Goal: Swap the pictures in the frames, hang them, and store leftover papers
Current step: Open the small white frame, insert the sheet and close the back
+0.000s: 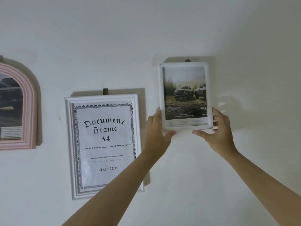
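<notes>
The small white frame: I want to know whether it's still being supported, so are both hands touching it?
Touching. The head view shows the left hand and right hand gripping the small white frame's bottom corners.

There is a single view, from a camera worn on the person's head. It faces a white wall almost square on and tilts slightly upward, so both forearms rise from the bottom edge toward the middle. The wall is close, within arm's reach: the left hand and right hand touch a small white frame right of centre. The wide lens bends straight lines near the edges; the A4 document frame at centre-left leans outward, and the pink arched frame is cut off by the left border. No second view shares the scene.
</notes>
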Action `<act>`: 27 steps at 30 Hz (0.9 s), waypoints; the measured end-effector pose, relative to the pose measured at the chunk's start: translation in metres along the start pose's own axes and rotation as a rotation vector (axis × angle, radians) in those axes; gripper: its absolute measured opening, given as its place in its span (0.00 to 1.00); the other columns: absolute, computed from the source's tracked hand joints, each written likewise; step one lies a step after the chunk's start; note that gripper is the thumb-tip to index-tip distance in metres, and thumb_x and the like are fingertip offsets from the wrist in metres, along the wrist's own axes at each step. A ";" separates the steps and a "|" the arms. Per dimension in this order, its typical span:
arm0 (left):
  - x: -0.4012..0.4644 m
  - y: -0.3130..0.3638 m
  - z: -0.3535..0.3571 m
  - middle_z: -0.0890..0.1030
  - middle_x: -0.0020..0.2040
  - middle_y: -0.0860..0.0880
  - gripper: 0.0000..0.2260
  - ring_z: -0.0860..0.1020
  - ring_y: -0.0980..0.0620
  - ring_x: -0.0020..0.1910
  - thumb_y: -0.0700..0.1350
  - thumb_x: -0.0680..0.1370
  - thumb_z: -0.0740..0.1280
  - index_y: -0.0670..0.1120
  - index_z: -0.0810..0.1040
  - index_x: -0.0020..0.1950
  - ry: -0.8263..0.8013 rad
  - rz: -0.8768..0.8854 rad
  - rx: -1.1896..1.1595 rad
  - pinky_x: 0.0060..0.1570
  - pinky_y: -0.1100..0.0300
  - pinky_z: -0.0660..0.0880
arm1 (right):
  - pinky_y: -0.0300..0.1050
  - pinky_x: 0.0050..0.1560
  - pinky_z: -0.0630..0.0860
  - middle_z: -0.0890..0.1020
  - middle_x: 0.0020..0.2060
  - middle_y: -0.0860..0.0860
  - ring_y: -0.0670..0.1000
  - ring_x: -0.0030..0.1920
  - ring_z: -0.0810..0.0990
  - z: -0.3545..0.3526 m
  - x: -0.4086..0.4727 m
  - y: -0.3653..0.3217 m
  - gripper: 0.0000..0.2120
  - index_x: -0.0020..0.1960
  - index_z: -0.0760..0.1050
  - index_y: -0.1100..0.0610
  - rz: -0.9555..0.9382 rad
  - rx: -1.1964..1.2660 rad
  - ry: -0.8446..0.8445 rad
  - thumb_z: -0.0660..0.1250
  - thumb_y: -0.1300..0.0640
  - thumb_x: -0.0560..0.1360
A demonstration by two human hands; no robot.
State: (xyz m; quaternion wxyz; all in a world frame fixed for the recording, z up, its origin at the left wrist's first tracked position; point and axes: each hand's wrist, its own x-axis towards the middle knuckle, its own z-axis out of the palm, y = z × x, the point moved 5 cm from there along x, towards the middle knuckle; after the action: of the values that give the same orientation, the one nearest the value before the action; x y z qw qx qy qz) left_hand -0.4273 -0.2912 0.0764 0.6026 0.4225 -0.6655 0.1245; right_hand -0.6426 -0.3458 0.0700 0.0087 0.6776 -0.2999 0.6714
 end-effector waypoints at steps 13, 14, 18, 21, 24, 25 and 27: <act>-0.144 -0.012 -0.143 0.76 0.52 0.56 0.40 0.77 0.57 0.48 0.42 0.65 0.78 0.58 0.62 0.70 -0.180 -0.329 -0.129 0.46 0.61 0.79 | 0.39 0.45 0.80 0.79 0.42 0.47 0.46 0.44 0.82 0.015 -0.127 -0.112 0.33 0.67 0.68 0.47 0.188 0.556 -0.222 0.74 0.58 0.64; -0.164 -0.014 -0.152 0.76 0.52 0.55 0.40 0.78 0.55 0.47 0.42 0.64 0.78 0.59 0.63 0.70 -0.196 -0.364 -0.137 0.46 0.61 0.79 | 0.41 0.48 0.80 0.80 0.42 0.52 0.48 0.44 0.82 0.016 -0.146 -0.119 0.31 0.67 0.69 0.49 0.208 0.604 -0.209 0.72 0.59 0.66; -0.247 -0.021 -0.178 0.78 0.51 0.54 0.41 0.79 0.53 0.46 0.38 0.64 0.78 0.61 0.64 0.69 -0.248 -0.501 -0.153 0.44 0.60 0.79 | 0.41 0.49 0.79 0.84 0.41 0.52 0.47 0.43 0.83 0.027 -0.225 -0.137 0.27 0.68 0.69 0.53 0.319 0.719 -0.216 0.68 0.62 0.70; -0.303 -0.033 -0.191 0.78 0.51 0.52 0.41 0.79 0.52 0.47 0.38 0.64 0.78 0.61 0.64 0.70 -0.287 -0.626 -0.137 0.47 0.58 0.79 | 0.32 0.44 0.77 0.85 0.40 0.44 0.41 0.40 0.82 0.038 -0.277 -0.144 0.23 0.64 0.70 0.51 0.442 0.737 -0.163 0.66 0.66 0.72; -0.352 -0.043 -0.199 0.77 0.53 0.55 0.39 0.78 0.54 0.48 0.42 0.64 0.78 0.65 0.64 0.68 -0.336 -0.736 -0.115 0.48 0.59 0.78 | 0.30 0.40 0.74 0.84 0.38 0.40 0.38 0.36 0.79 0.048 -0.325 -0.146 0.20 0.60 0.74 0.49 0.547 0.672 -0.092 0.66 0.69 0.74; -0.367 -0.046 -0.200 0.76 0.54 0.56 0.39 0.78 0.56 0.49 0.43 0.65 0.78 0.65 0.63 0.68 -0.361 -0.773 -0.109 0.49 0.60 0.77 | 0.30 0.39 0.74 0.84 0.38 0.40 0.38 0.35 0.79 0.052 -0.339 -0.146 0.20 0.60 0.75 0.50 0.569 0.646 -0.083 0.66 0.69 0.74; -0.392 -0.049 -0.205 0.74 0.58 0.57 0.38 0.76 0.59 0.54 0.47 0.66 0.78 0.61 0.62 0.70 -0.402 -0.845 -0.054 0.53 0.61 0.75 | 0.30 0.40 0.75 0.85 0.41 0.44 0.38 0.36 0.80 0.059 -0.365 -0.148 0.18 0.60 0.76 0.53 0.602 0.594 -0.091 0.67 0.68 0.74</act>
State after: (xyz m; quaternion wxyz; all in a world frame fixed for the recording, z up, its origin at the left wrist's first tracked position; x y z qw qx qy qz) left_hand -0.2823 -0.0213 -0.2468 0.4705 0.6564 -0.5417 -0.2332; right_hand -0.4981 -0.1051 -0.2115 -0.3967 0.5617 -0.2782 0.6706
